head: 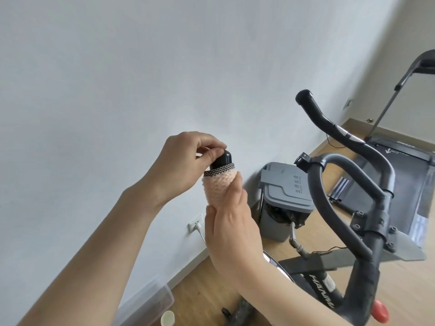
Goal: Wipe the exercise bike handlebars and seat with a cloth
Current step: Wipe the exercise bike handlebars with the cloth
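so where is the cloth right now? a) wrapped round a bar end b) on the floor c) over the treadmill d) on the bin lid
a: the cloth is wrapped round the bar end, held by the right hand, with the left hand pinching its tip.

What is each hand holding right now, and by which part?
The right hand grips the lower part of the pink cloth wrapped round the handlebar tip; the left hand pinches that black tip.

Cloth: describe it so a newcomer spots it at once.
Before the white wall, the left hand pinches a black bar end; the right hand grips the cloth wrapped just below it. It is the only pink, fluffy thing, edged with checked trim.
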